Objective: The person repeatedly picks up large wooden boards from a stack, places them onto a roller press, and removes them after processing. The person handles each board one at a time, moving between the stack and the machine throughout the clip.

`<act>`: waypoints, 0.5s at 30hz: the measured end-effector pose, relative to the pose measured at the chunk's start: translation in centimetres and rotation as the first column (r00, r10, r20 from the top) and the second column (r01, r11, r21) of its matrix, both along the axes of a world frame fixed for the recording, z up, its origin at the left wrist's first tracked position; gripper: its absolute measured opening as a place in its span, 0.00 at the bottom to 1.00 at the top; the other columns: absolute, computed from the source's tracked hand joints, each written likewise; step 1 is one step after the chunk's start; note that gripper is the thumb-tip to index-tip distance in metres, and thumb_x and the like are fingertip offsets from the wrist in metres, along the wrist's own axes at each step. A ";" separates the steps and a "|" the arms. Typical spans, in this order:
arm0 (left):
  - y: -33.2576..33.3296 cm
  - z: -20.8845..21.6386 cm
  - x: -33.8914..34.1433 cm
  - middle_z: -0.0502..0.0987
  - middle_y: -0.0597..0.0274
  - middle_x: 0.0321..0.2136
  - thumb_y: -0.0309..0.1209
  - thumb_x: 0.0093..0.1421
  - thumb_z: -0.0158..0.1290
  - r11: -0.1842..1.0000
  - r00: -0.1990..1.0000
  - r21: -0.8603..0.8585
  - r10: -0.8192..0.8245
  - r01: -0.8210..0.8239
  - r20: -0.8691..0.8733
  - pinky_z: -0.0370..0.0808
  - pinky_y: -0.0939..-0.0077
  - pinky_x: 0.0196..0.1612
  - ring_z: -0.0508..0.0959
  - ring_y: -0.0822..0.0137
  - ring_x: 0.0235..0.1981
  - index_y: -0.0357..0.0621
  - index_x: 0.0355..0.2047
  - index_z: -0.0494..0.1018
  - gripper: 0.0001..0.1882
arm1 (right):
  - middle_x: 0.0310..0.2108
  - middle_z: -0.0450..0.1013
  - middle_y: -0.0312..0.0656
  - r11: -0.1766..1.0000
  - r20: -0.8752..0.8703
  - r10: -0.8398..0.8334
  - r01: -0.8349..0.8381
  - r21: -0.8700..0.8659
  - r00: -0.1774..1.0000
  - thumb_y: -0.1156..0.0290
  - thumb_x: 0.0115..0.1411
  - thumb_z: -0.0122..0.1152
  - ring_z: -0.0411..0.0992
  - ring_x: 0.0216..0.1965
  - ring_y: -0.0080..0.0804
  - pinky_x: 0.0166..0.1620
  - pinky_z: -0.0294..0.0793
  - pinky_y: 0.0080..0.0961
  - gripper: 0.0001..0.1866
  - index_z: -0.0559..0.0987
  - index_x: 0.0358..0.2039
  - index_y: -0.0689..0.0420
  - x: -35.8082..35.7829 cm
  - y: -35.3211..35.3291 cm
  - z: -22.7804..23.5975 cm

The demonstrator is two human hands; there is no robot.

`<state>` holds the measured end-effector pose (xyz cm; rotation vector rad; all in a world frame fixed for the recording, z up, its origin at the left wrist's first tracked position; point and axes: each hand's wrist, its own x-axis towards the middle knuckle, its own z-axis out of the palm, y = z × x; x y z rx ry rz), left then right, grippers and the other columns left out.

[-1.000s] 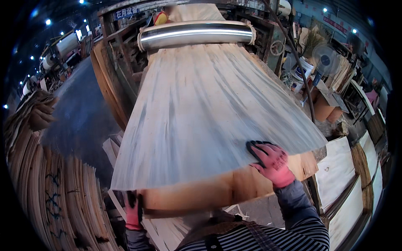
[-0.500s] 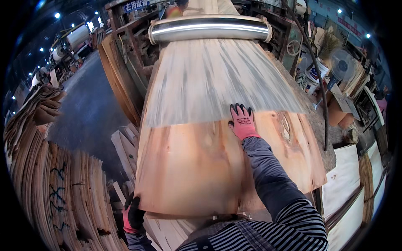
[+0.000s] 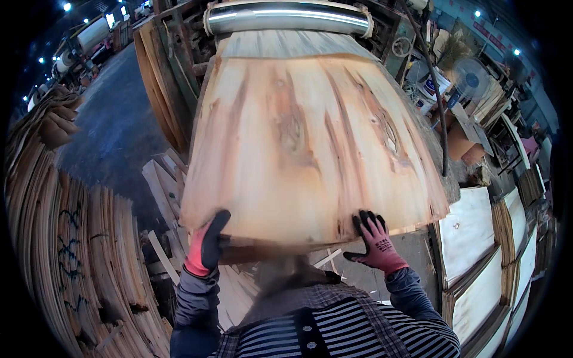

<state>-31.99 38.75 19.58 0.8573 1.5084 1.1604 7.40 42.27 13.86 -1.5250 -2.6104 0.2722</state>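
Below a shiny steel roller [image 3: 289, 17], one broad, thin sheet of pale wood veneer [image 3: 310, 137] fans toward the viewer — cream streaked with reddish-brown grain and a dark knot. Two hands in pink-and-black gloves meet its near edge: the left hand [image 3: 207, 243] has its fingers curled around the corner, gripping it; the right hand [image 3: 375, 240] has fingers spread wide, tips pressing the edge. Stacked veneer sheets [image 3: 71, 256] stand at left.

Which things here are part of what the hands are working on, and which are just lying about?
In hand:
wood veneer sheet
left hand gripping its near edge
right hand flat at its near edge
steel roller the sheet comes from

Lying about:
stacked veneer at left
pale boards at right
fan
scrap strips
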 end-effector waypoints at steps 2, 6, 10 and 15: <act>-1.1 3.6 1.0 0.72 0.63 0.28 0.34 0.58 0.44 0.999 1.000 0.029 -0.028 0.028 0.011 0.65 0.85 0.25 0.69 0.76 0.22 0.41 0.45 0.69 0.16 | 0.54 0.54 0.57 0.988 -0.044 -0.071 0.076 0.134 0.997 0.48 0.35 0.66 0.48 0.57 0.54 0.60 0.42 0.48 0.47 0.60 0.53 0.60 0.2 -1.1 -0.1; -7.4 7.0 2.4 0.74 0.55 0.34 0.29 0.54 0.46 0.954 0.896 0.280 0.031 0.106 -0.443 0.70 0.77 0.33 0.74 0.66 0.32 0.34 0.41 0.69 0.15 | 0.47 0.63 0.52 0.915 -0.152 -0.119 0.168 0.368 0.981 0.65 0.27 0.67 0.59 0.50 0.53 0.53 0.57 0.48 0.38 0.69 0.45 0.58 1.5 -4.4 1.2; -12.6 5.3 0.7 0.68 0.47 0.44 0.29 0.51 0.43 0.831 0.927 0.456 0.171 -0.317 0.333 0.68 0.64 0.46 0.71 0.54 0.44 0.30 0.47 0.62 0.23 | 0.38 0.68 0.47 0.845 -0.178 0.064 0.041 0.532 0.982 0.64 0.27 0.61 0.69 0.37 0.48 0.43 0.69 0.44 0.29 0.73 0.37 0.55 0.5 -9.1 5.3; -11.8 2.4 -1.1 0.67 0.47 0.47 0.33 0.53 0.42 0.799 0.928 0.494 0.204 -0.342 0.313 0.67 0.62 0.48 0.70 0.55 0.46 0.30 0.50 0.59 0.26 | 0.36 0.70 0.41 0.893 -0.106 0.058 -0.004 0.449 0.993 0.66 0.26 0.63 0.70 0.34 0.40 0.40 0.70 0.35 0.28 0.75 0.36 0.52 -1.3 -7.1 9.4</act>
